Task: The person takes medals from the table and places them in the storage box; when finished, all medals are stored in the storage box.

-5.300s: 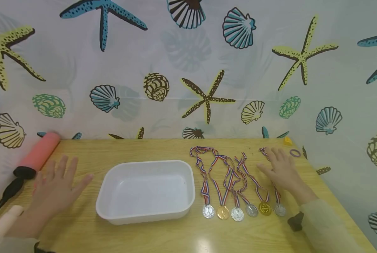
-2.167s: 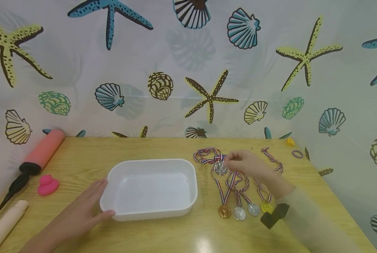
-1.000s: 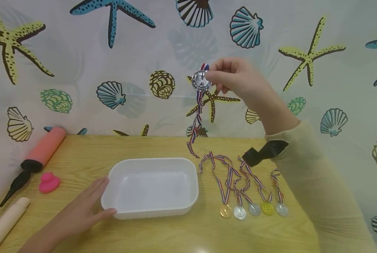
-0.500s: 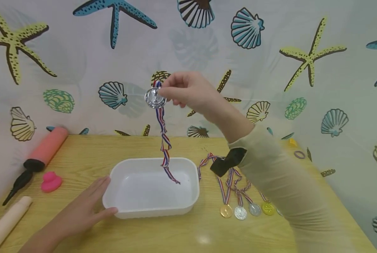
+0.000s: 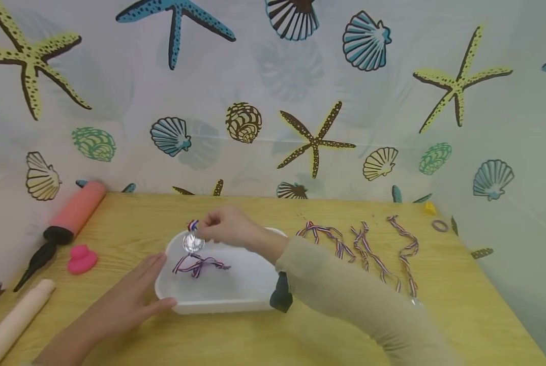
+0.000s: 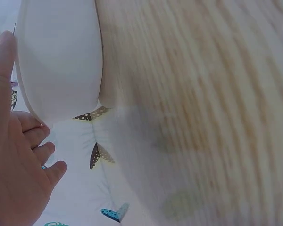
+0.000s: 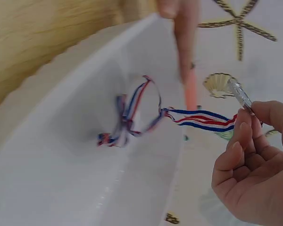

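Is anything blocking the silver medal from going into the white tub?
Nothing visible. The right hand holds the medal, its ribbon reaches inside the open tub, and the left hand is only at the tub's edge.

Silver medal (image 5: 193, 243) aloft, ribbon (image 5: 202, 263) inside white tray (image 5: 250, 277)

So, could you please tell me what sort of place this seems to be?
Probably a simple indoor tabletop workspace: a wood-grain table stands before a backdrop printed with starfish and shells, and a white tub sits on it.
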